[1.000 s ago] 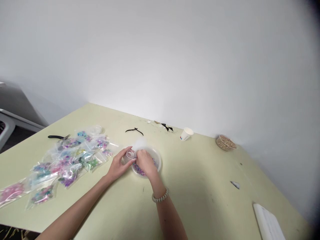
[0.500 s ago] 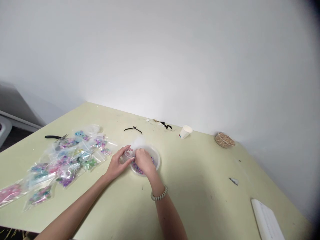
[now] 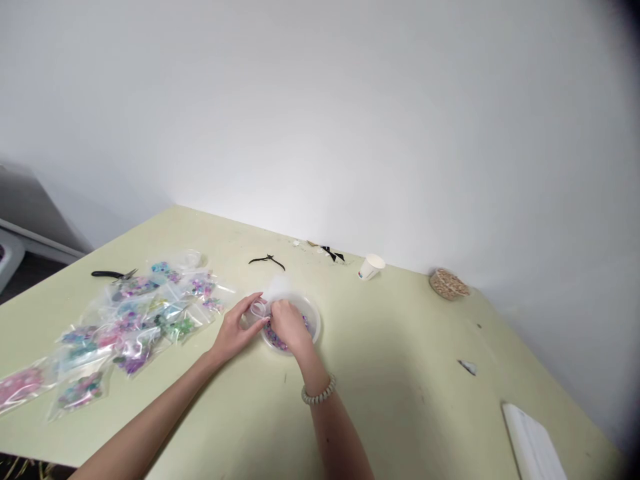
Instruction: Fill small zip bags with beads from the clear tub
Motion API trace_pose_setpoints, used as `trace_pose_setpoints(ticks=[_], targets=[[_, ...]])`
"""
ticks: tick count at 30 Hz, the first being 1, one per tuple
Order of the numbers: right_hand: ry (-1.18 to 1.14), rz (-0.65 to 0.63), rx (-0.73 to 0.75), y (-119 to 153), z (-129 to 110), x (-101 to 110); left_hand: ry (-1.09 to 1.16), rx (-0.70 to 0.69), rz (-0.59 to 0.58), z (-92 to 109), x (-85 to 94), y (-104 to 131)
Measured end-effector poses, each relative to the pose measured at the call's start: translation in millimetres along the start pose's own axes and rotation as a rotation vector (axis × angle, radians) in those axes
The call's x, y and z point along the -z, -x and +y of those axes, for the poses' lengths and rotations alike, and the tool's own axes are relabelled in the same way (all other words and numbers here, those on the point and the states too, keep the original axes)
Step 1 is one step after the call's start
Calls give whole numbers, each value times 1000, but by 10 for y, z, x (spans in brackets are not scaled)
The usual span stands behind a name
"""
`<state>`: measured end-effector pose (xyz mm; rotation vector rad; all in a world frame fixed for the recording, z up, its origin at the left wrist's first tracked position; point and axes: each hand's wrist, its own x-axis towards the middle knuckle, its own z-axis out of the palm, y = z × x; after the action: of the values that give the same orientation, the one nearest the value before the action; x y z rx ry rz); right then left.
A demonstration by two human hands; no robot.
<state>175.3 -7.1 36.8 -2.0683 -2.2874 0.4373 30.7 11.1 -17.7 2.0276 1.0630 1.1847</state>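
Note:
A shallow translucent bowl (image 3: 316, 327) on the table holds many small purple, pink and blue beads (image 3: 275, 338). At its left rim, my left hand (image 3: 237, 330) curves its thumb and fingers around a small clear, ring-shaped piece (image 3: 259, 309); its exact kind is too small to tell. My right hand (image 3: 289, 323) reaches over the beads with its fingers drawn together and pointing down into the bowl. Its fingertips are hidden behind the hand, so whatever they pinch does not show. A pale bead bracelet (image 3: 319, 392) circles the right wrist.
Several clear zip bags of coloured beads (image 3: 133, 327) cover the table's left side. Black-handled pliers (image 3: 114, 274) lie behind them, and a second pair of pliers (image 3: 269, 260) lies beyond the bowl. A paper cup (image 3: 371, 267), a tub of grainy bits (image 3: 449, 283) and a white box (image 3: 534, 443) stand rightward.
The view has shifted very slightly. Both hands keep their places at the bowl, with hardly any visible movement of the fingers.

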Motion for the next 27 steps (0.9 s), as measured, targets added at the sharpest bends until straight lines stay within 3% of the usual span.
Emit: trace_pose_setpoints(ticks=[27], targets=[[-1,-15,3,3,-4,17,12,17,-26,10,4,-4]])
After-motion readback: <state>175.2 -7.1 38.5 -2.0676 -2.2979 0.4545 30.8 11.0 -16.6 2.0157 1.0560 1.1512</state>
